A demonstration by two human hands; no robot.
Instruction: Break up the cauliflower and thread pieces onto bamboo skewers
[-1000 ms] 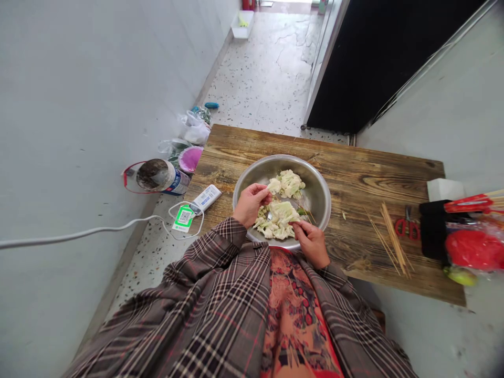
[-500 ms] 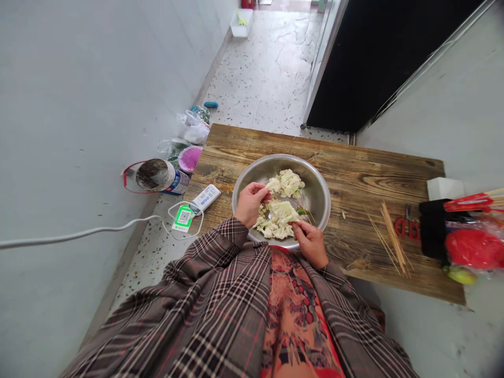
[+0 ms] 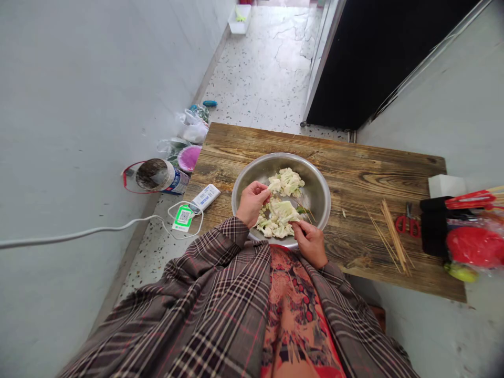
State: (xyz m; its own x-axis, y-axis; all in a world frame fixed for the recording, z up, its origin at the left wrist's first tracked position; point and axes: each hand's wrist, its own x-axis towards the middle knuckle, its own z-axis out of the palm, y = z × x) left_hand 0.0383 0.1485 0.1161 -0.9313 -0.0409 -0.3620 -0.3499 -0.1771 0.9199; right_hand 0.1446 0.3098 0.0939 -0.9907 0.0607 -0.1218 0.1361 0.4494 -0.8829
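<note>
A wide steel basin [image 3: 322,202] holds pale cauliflower [image 3: 290,181], with thin wooden skewers [image 3: 310,212] showing among the pieces. My left hand [image 3: 251,203] is over the basin's left side, thumb and fingers pinched on a small cauliflower floret at their tips. At the near right rim, my right hand [image 3: 311,244] pinches the edge of a larger cauliflower piece [image 3: 285,211] between thumb and forefinger. Whether a skewer lies within that grip is too small to tell.
The basin stands on a wooden table [image 3: 354,168]. Loose skewers [image 3: 396,236], red-handled scissors [image 3: 408,223] and a red plastic-wrapped bundle [image 3: 474,245] lie to the right. At left are a white device [image 3: 207,197] with a cable, a QR card [image 3: 183,217] and a bucket [image 3: 163,176].
Both hands stay almost in place over the basin, still pinching cauliflower. The view has shifted very slightly.
</note>
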